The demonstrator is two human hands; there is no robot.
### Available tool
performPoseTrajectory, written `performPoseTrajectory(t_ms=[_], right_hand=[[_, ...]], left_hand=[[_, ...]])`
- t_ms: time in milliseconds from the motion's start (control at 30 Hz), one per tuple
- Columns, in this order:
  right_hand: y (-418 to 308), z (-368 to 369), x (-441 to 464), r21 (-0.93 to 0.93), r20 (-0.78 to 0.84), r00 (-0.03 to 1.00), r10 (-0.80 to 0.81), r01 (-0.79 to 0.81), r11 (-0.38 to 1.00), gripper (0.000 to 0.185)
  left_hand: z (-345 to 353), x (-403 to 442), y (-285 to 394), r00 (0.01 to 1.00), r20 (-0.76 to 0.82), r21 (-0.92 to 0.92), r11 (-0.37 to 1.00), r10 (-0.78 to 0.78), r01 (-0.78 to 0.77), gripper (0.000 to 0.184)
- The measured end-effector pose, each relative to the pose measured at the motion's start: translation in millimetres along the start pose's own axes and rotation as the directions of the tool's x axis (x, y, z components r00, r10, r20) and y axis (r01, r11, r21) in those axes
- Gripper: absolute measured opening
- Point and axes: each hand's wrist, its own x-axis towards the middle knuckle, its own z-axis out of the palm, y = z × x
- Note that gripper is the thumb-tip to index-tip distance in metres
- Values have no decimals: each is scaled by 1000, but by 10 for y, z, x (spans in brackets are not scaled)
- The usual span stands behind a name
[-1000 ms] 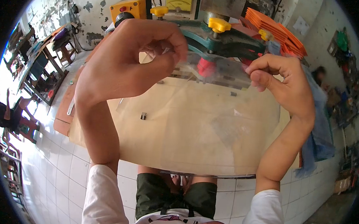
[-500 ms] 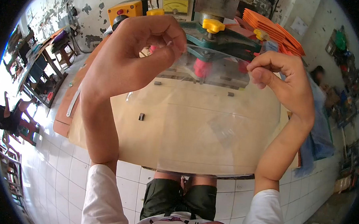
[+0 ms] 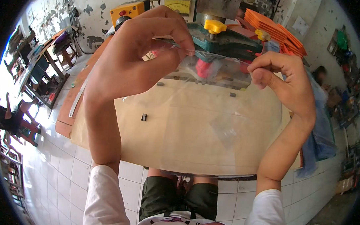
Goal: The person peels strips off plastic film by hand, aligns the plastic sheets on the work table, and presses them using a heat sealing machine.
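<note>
My left hand (image 3: pixel 150 55) pinches the upper edge of a clear plastic sheet (image 3: pixel 212 114) between thumb and fingers. At the sheet's upper right, my right hand (image 3: pixel 282 78) grips the same edge with bent fingers. The sheet hangs between both hands, and the tan tabletop (image 3: pixel 134 146) shows through it. Behind its top edge stands a machine with a green metal plate (image 3: pixel 227 42), a yellow knob (image 3: pixel 214 26) and pink parts (image 3: pixel 204 68) underneath. How far the sheet's lower part touches the tabletop I cannot tell.
Small dark blocks, one of them a black clip-like piece (image 3: pixel 144 117), sit on the tabletop. A metal ruler (image 3: pixel 77 100) lies at left. Orange folded pieces (image 3: pixel 274 32) are stacked at back right, near blue plastic sheets (image 3: pixel 317 134). A yellow control box (image 3: pixel 130 11) stands behind my left hand.
My left hand has shifted slightly right, and its fingers sit differently on the sheet's edge. The sheet's upper left now shows more folds. My right hand has hardly moved.
</note>
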Motion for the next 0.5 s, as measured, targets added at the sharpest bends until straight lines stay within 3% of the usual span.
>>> performPoseTrajectory(t_ms=[100,300,367,500], right_hand=[[1,0,3,16,12,1000,-15,15,1000,12],[4,-15,9,-39,29,999,-22,23,999,12],[3,-17,15,-48,29,999,-21,22,999,12],[2,-10,23,-37,28,1000,9,-8,999,12]], left_hand=[[12,-9,39,998,-30,-88,995,-49,46,13],[-28,-9,-61,998,40,-76,996,54,-51,12],[-18,-27,-21,989,72,-198,970,-126,138,14],[-26,-35,7,989,68,-181,974,-128,138,15]])
